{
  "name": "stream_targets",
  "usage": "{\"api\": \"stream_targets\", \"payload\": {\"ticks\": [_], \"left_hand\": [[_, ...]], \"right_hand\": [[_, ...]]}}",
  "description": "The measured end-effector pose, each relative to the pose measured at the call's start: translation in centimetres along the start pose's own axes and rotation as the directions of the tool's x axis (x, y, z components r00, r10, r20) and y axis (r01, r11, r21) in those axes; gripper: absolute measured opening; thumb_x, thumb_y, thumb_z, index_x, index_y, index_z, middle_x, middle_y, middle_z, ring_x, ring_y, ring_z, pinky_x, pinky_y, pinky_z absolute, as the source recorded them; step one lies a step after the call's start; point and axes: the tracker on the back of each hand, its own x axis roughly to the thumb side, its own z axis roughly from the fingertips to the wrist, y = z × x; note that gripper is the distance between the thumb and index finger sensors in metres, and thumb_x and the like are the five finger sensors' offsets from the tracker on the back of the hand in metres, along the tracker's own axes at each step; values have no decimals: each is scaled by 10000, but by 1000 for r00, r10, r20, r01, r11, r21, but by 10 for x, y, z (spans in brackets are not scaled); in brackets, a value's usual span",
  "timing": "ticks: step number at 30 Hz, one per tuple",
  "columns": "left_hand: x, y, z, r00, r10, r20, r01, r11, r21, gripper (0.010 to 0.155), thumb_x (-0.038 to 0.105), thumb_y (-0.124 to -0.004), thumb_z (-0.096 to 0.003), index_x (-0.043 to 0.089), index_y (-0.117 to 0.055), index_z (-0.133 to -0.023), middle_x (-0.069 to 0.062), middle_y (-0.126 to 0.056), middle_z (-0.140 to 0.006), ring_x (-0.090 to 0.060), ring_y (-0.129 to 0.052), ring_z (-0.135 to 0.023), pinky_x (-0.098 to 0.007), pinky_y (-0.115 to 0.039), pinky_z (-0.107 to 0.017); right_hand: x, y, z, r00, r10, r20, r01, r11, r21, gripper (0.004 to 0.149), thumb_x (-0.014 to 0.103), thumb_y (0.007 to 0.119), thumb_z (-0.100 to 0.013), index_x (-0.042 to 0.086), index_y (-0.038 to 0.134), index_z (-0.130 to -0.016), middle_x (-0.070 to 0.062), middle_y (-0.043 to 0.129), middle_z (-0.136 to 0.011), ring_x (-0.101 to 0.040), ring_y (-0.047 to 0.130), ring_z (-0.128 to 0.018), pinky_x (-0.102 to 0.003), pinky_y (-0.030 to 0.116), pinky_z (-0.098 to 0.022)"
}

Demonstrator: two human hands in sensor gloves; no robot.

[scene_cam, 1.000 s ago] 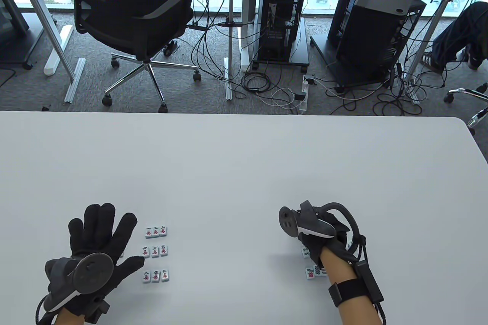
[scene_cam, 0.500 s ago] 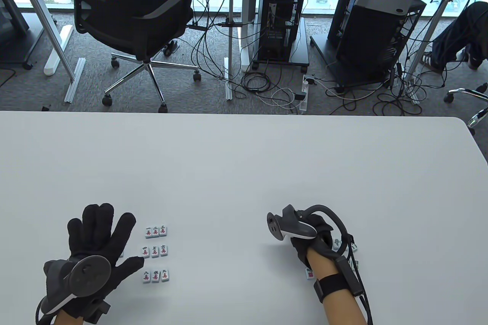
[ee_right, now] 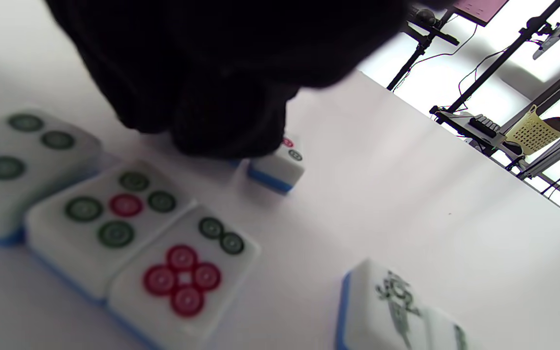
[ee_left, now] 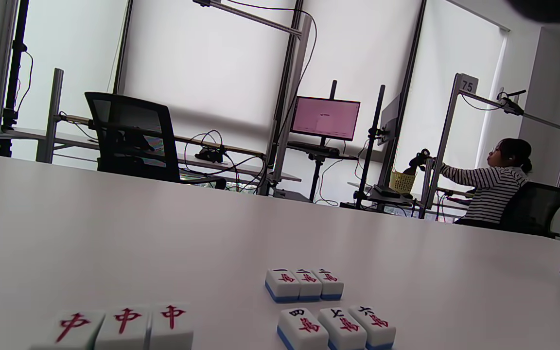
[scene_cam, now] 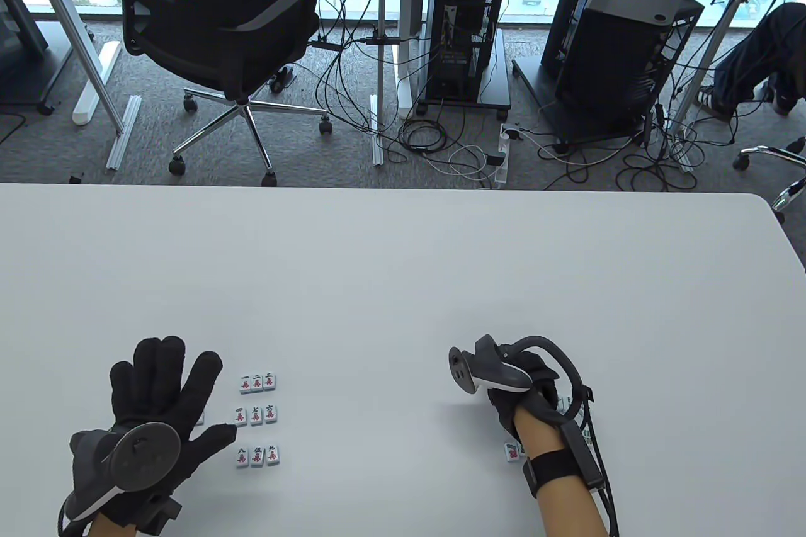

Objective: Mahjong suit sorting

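Character tiles (scene_cam: 257,416): nine, 3x3. Left hand (scene_cam: 160,398) flat, spread; right hand (scene_cam: 526,401) grip unclear.

right hand (scene_cam: 526,395) covers most dot tiles (scene_cam: 513,452) in table view; grip unreadable. Wrist view: glove hides most of far tile (ee_right: 280,163), green-marked tile (ee_right: 396,311) blurred, cut by bottom edge.

My black-gloved left hand (scene_cam: 165,398) lies flat, fingers spread, palm down. My black-gloved right hand (scene_cam: 526,395) is knuckles-up w/ fingers curled under; grip unclear.
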Motion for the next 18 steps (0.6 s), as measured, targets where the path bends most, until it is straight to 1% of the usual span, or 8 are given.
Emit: {"api": "stream_targets", "payload": {"ticks": [2, 5, 7, 9, 11, 13, 15, 18], "left_hand": [[-1, 0, 0, 1000, -2, -6, 2, 1000, -6, 906, 779, -627, -346, 473, -179, -1072, 129, 130, -1102, -196, 145, -1084, -569, 2, -767], [-1, 0, -1, 1000, -2, -9, 2, 1000, -13, 905, 779, -626, -346, 472, -182, -1073, 128, 130, -1102, -196, 144, -1085, -570, 0, -767], [0, 0, -1, 1000, -2, -8, 2, 1000, -15, 905, 779, -627, -345, 473, -183, -1072, 128, 128, -1103, -196, 142, -1085, -569, -2, -768], [0, 0, -1, 1000, -1, -6, 1, 1000, -16, 906, 779, -627, -345, 471, -185, -1074, 128, 128, -1103, -197, 142, -1085, -570, -2, -768], [0, 0, -1, 1000, 1, -4, -1, 1000, -13, 904, 778, -628, -346, 472, -186, -1074, 129, 127, -1103, -196, 142, -1086, -569, -3, -769], [0, 1, -1, 1000, 5, -2, -5, 1000, -9, 905, 778, -627, -345, 473, -186, -1073, 128, 128, -1104, -197, 141, -1086, -569, -3, -769], [0, 0, -1, 1000, 6, 1, -6, 1000, -10, 905, 779, -627, -344, 473, -187, -1073, 129, 126, -1104, -197, 141, -1086, -569, -5, -770], [1, 0, -1, 1000, 3, 6, -3, 1000, -13, 903, 779, -627, -346, 473, -187, -1073, 128, 126, -1104, -197, 138, -1087, -568, -7, -771]], "right_hand": [[0, 2, -1, 1000, 9, 2, -9, 1000, 2, 574, 341, 850, -383, 144, 731, -908, -1, 978, -427, -112, 886, -112, -255, 792, -81], [1, 2, -4, 1000, 4, 7, -4, 999, -45, 548, 341, 862, -364, 113, 783, -856, -2, 981, -397, -110, 879, -96, -258, 789, -68], [0, 0, -6, 1000, -15, 4, 15, 999, -31, 545, 346, 873, -356, 111, 798, -841, -7, 982, -388, -114, 877, -91, -262, 787, -66], [2, -4, -8, 998, -56, 13, 56, 998, -13, 548, 354, 879, -354, 99, 811, -834, -7, 983, -385, -113, 877, -88, -261, 787, -63], [10, -14, -7, 993, -118, 26, 119, 991, -56, 555, 353, 881, -353, 95, 812, -839, -9, 984, -384, -114, 877, -88, -261, 787, -63], [27, -30, -7, 981, -176, 84, 186, 973, -134, 570, 354, 880, -353, 68, 805, -840, -9, 985, -382, -112, 878, -86, -259, 787, -61], [47, -44, -8, 977, -169, 127, 189, 967, -171, 576, 357, 877, -355, 62, 800, -843, -8, 985, -383, -111, 879, -87, -258, 788, -62], [76, -59, -14, 979, -121, 165, 150, 973, -177, 577, 362, 872, -356, 63, 798, -845, -2, 986, -387, -107, 882, -92, -255, 792, -65]]}}
